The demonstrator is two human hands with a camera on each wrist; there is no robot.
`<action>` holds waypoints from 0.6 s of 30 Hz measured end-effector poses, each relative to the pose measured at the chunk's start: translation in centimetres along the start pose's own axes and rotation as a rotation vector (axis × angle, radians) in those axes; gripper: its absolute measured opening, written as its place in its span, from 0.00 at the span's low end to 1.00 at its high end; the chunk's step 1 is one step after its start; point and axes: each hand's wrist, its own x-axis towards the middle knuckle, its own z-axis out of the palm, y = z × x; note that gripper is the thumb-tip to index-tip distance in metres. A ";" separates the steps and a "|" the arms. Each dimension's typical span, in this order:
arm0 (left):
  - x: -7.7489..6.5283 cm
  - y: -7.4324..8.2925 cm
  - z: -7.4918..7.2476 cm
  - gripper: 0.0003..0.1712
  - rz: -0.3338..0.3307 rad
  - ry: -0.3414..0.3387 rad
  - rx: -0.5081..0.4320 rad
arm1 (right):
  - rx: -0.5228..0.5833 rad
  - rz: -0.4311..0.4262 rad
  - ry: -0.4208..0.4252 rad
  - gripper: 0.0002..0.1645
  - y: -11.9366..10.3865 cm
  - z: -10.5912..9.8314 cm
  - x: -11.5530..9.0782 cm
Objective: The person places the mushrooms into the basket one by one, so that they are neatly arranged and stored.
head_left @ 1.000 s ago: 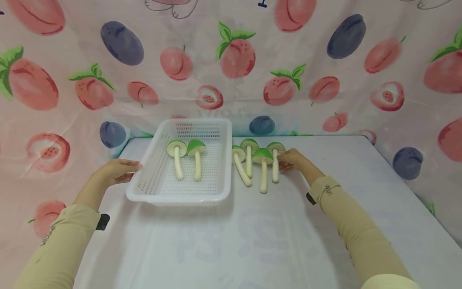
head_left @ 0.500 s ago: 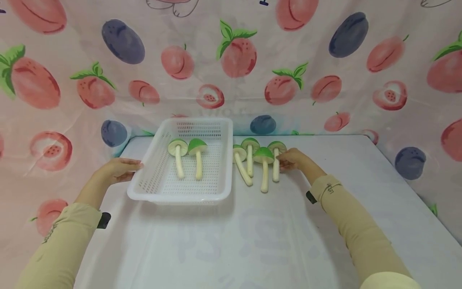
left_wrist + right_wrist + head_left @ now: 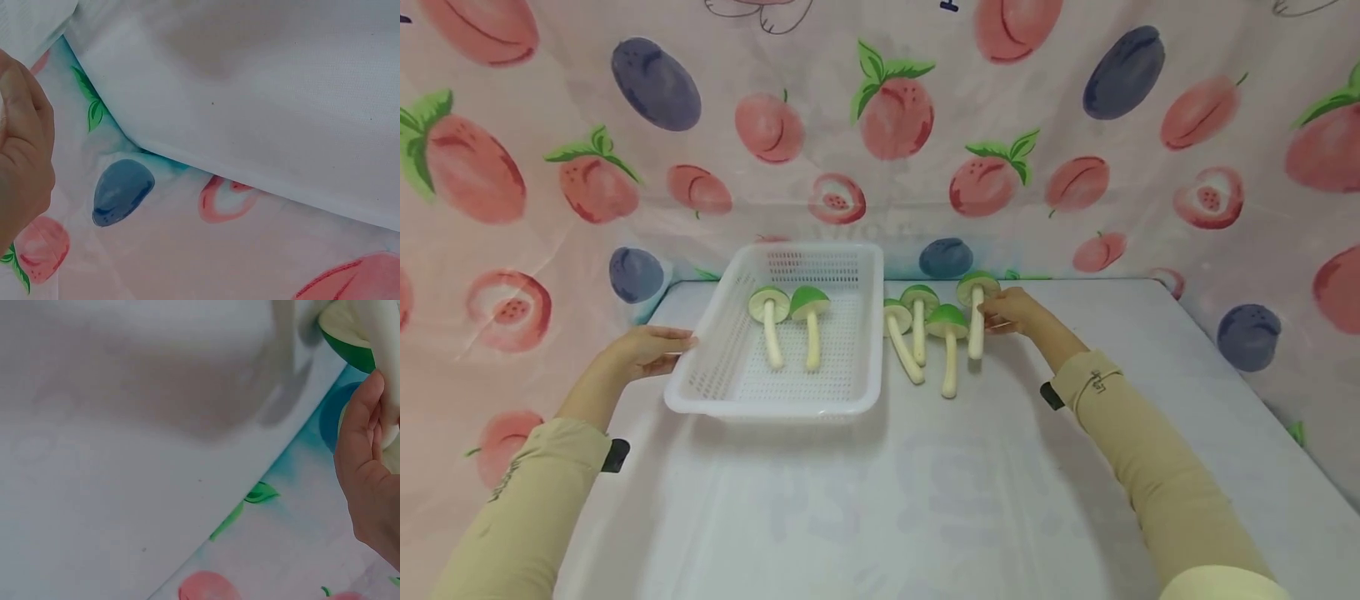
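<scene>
In the head view my right hand (image 3: pixel 1009 312) pinches the pale stalk of a green-capped toy mushroom (image 3: pixel 977 321), raised off the table with its cap up. The right wrist view shows that mushroom's stalk (image 3: pixel 382 347) at the fingertips. My left hand (image 3: pixel 651 352) holds the left rim of a white perforated plastic basket (image 3: pixel 790 408); the left wrist view catches only part of this hand (image 3: pixel 22 137). Inside the basket lie two similar mushrooms, one on the left (image 3: pixel 771 337) and one on the right (image 3: pixel 812 333).
Between basket and right hand, three more mushrooms lie on the white table (image 3: pixel 910 500): a leaning one (image 3: pixel 904 350) against the basket's side, a middle one (image 3: pixel 919 333) and a nearer one (image 3: pixel 951 362). A fruit-print cloth (image 3: pixel 895 200) hangs behind the table.
My right hand has lifted the rightmost mushroom from the table, moving it up and slightly back. The left hand and the basket have stayed in place.
</scene>
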 end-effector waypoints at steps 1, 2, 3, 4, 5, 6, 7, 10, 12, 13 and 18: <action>0.0 0.0 0.0 0.38 0.000 0.000 0.003 | -0.001 -0.013 -0.003 0.10 -0.2 -0.1 -0.1; 0.0 0.0 -0.1 0.38 -0.001 -0.001 0.003 | -0.005 -0.018 0.001 0.09 -0.3 -0.1 0.0; -0.1 0.0 -0.1 0.38 -0.001 -0.006 0.004 | -0.003 -0.023 0.002 0.08 -0.3 -0.1 -0.1; -0.1 0.1 -0.1 0.38 0.000 -0.012 0.002 | -0.001 -0.028 0.002 0.08 -0.3 -0.1 0.0; -0.1 0.1 -0.1 0.37 0.003 -0.015 0.001 | -0.001 -0.035 0.002 0.09 -0.3 -0.1 0.0; -0.1 0.1 -0.1 0.37 0.006 -0.015 -0.001 | -0.001 -0.045 0.000 0.10 -0.3 -0.1 0.0; -0.1 0.1 -0.1 0.37 0.007 -0.015 -0.002 | -0.003 -0.052 0.002 0.11 -0.3 -0.1 0.1; 0.0 0.1 -0.1 0.37 0.012 -0.011 0.004 | -0.021 -0.081 0.007 0.15 -0.6 0.1 0.2; 0.0 0.2 -0.1 0.37 0.015 -0.007 0.013 | -0.039 -0.094 0.010 0.16 -1.0 0.4 0.1; -0.1 0.2 -0.1 0.36 0.016 -0.004 0.017 | -0.048 -0.096 0.013 0.17 -1.2 0.6 0.1; -0.2 0.4 -0.1 0.35 0.013 0.007 0.033 | -0.085 -0.083 0.017 0.22 -2.6 1.6 -0.3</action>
